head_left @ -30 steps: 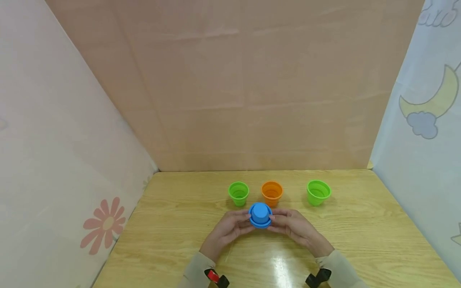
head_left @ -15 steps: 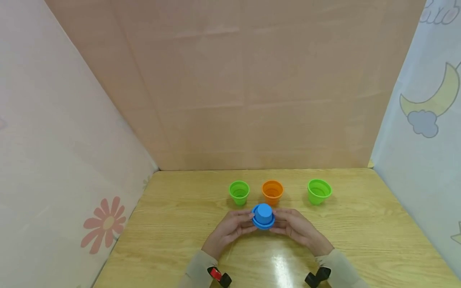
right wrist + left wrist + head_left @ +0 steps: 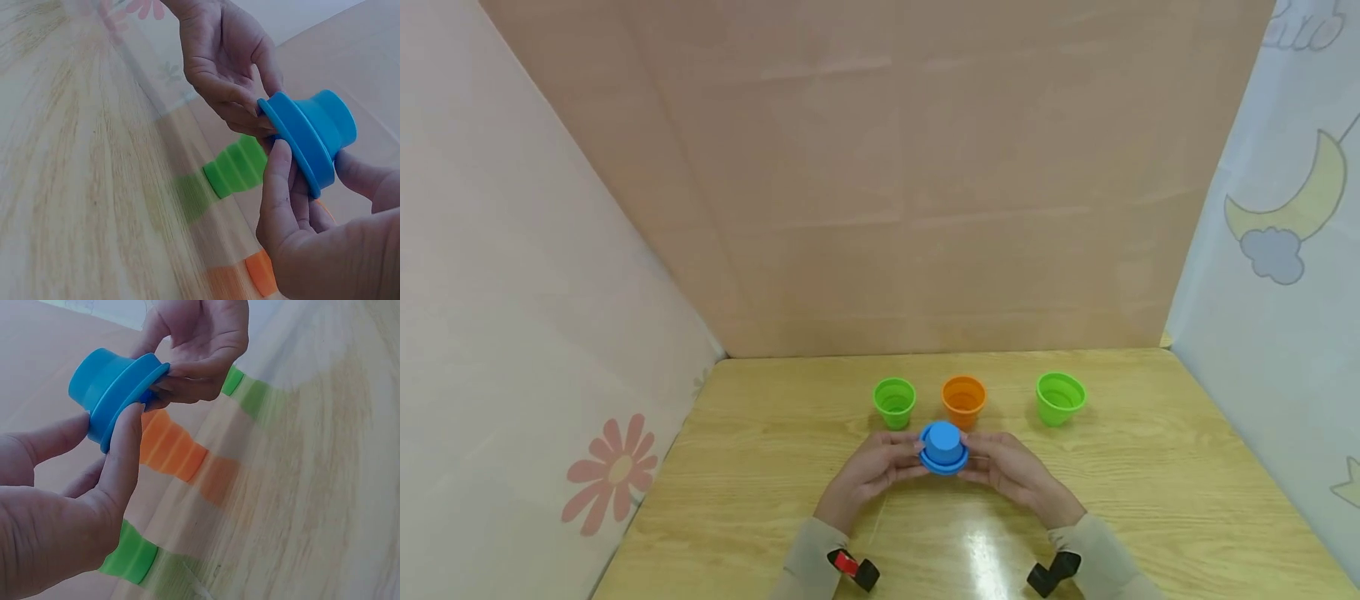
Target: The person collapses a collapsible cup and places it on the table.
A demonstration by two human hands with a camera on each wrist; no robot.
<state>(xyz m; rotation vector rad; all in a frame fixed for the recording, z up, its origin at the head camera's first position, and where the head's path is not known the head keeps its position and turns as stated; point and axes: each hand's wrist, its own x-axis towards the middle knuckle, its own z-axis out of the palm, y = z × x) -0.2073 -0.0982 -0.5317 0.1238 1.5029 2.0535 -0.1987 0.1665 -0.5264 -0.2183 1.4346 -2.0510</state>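
Note:
A blue collapsible cup (image 3: pixel 943 448), partly folded, is held in the air above the table with its narrow base facing up. My left hand (image 3: pixel 874 468) pinches its rim from the left, thumb on the upper side and fingers beneath. From the right, my right hand (image 3: pixel 1009 471) pinches the opposite side in the same way. In the left wrist view the blue cup (image 3: pixel 119 394) shows a stepped body and a wide flange between both hands. The right wrist view shows the cup (image 3: pixel 309 137) with fingertips under its rim.
Beyond the hands stand a green cup (image 3: pixel 894 402), an orange cup (image 3: pixel 963 400) and another green cup (image 3: pixel 1060 398), all upright in a row on the wooden table (image 3: pixel 760 467). A brown sheet (image 3: pixel 925 208) rises behind the table, with pale printed sheets at both sides.
Both hands keep hold of the blue cup, which shifts slightly right and then back left. The standing cups stay in place while the head view shifts a little.

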